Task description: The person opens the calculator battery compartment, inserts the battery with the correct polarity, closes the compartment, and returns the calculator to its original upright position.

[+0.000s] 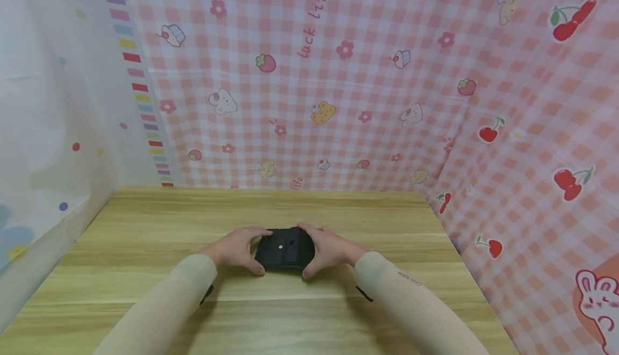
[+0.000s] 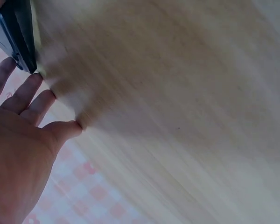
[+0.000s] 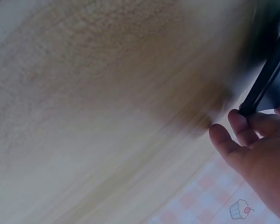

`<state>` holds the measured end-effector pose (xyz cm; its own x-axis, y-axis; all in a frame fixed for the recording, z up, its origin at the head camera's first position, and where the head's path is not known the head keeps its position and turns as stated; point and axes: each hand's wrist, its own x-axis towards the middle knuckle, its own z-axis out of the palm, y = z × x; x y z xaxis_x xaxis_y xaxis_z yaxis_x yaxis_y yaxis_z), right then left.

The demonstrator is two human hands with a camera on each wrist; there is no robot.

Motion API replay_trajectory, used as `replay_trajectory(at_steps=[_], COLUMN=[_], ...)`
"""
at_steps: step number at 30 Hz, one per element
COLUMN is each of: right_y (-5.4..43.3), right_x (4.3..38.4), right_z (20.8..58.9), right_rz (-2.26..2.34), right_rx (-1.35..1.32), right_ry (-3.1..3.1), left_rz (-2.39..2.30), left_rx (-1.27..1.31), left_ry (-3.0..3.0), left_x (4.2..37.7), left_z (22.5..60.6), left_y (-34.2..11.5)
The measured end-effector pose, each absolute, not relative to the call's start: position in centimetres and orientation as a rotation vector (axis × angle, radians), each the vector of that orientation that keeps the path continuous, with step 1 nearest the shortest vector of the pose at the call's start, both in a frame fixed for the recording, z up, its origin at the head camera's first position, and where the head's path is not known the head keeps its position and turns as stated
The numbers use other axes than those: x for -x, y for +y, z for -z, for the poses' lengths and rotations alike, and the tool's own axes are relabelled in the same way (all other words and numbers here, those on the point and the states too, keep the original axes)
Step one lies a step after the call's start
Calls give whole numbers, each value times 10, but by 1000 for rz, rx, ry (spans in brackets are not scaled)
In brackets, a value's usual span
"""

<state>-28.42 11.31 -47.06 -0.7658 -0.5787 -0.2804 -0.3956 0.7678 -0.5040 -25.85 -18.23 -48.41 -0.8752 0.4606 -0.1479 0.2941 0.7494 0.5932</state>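
A flat black device (image 1: 275, 250) with a rounded right end, a raised band across it and a small white dot on top is held between both hands over the wooden table. My left hand (image 1: 237, 248) grips its left end, thumb at the near edge and fingers at the far edge. Around the rounded end curls my right hand (image 1: 329, 248), thumb likewise on the near side. In the left wrist view, the device's dark edge (image 2: 18, 37) meets the fingertips. The right wrist view shows fingers under another dark edge (image 3: 266, 79), close over the table.
The wooden table (image 1: 271, 323) runs to a pink checked cloth (image 1: 290, 86) hung behind it. More checked cloth (image 1: 527, 183) stands along the right side, and a white dotted cloth (image 1: 53, 129) borders the left.
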Motion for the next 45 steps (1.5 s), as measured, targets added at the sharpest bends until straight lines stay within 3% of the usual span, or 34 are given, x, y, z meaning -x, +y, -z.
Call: replay_trajectory(at_steps=[27,45], right_y=[132,137], right_x=[279,279], right_z=[452,446], right_rz=[1062,1143], right_rx=[604,629], right_ry=[2215,2118], left_rz=[-927,-1021], left_rx=[-645,-547], left_ry=[3120,3138], left_x=[218,215], left_z=[470,465], left_y=[-180,-177])
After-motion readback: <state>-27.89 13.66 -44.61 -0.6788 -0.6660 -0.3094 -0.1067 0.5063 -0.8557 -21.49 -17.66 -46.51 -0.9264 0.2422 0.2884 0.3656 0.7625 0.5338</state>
